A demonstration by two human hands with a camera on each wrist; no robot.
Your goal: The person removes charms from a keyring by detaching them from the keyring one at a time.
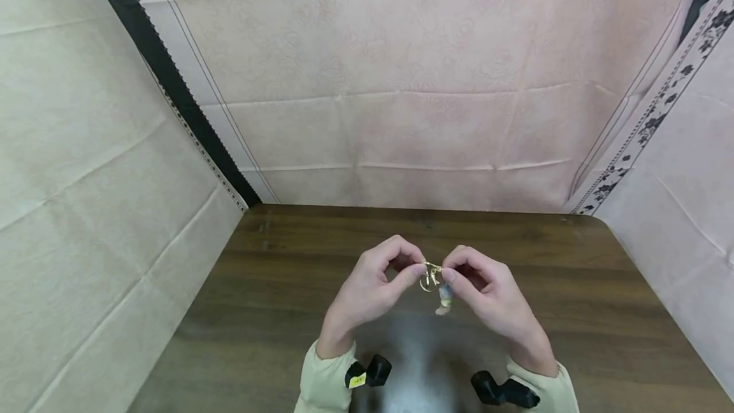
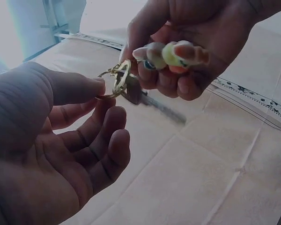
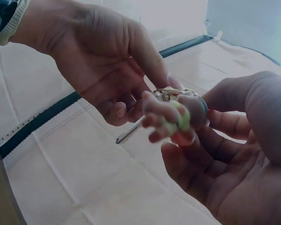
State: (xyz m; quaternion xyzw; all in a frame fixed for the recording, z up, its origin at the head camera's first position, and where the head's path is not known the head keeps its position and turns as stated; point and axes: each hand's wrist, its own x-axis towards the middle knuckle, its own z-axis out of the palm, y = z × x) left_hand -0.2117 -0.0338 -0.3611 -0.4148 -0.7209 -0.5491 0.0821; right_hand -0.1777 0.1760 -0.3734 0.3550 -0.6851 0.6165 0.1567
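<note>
A small indoor nook, closed in by fabric; whether it stands in a home, office or lab cannot be told. In the head view, creased pale cloth panels hang at 12 o'clock (image 1: 430, 62), 9 o'clock (image 1: 86, 164) and 3 o'clock (image 1: 688, 190). A dark band (image 1: 172, 75) edges them toward 10 o'clock, a floral border (image 1: 654, 120) between 2 and 3. At 6 o'clock lies a brown wood-grain worktop (image 1: 246, 330). The left wrist view shows a bright glare (image 2: 7, 42) at 10 o'clock.

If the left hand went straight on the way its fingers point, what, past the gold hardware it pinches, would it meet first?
Probably the right hand, just across the gold hardware from the left hand in the head view, though depth there is hard to judge.
</note>
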